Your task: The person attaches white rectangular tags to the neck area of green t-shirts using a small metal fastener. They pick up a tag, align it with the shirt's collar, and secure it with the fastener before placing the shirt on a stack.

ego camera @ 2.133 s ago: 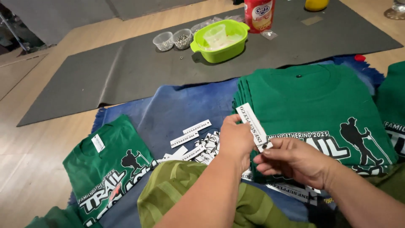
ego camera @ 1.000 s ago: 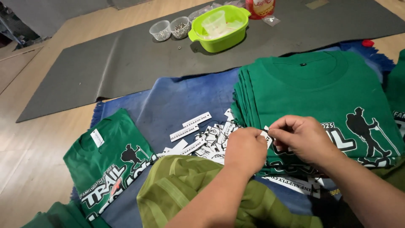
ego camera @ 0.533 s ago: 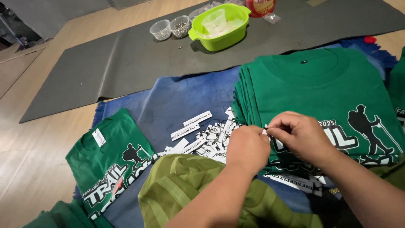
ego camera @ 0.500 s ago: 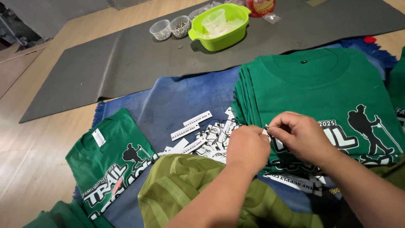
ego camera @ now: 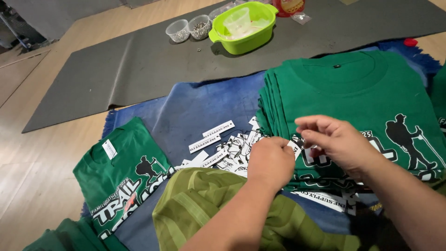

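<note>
1. A small white paper tag (ego camera: 294, 148) sits between the two hands, just above the printed front of the top shirt in the stack of green T-shirts (ego camera: 353, 93).
2. The left hand (ego camera: 271, 160) is curled into a loose fist with its fingers drawn together, the fingertips pinching one edge of the tag (the grip itself is mostly hidden behind the knuckles).
3. The right hand (ego camera: 337, 142) hovers just beside it, thumb and forefinger pressed together at the tag's other side, the remaining fingers slightly fanned above.
4. Both hands rest over the lower left part of the stack, near its folded edge.
5. Left of the stack, a loose pile of white tags (ego camera: 223, 148) lies scattered on a blue mat (ego camera: 195, 104).
6. Further left lies a single folded green shirt (ego camera: 121, 172) with a white label at its collar.
7. In the foreground, an olive striped garment (ego camera: 209, 209) covers the person's lap.
8. Beyond the blue mat, on a grey mat (ego camera: 139, 65), stand a lime-green bowl (ego camera: 244, 28) and two small clear cups (ego camera: 189, 30).
</note>
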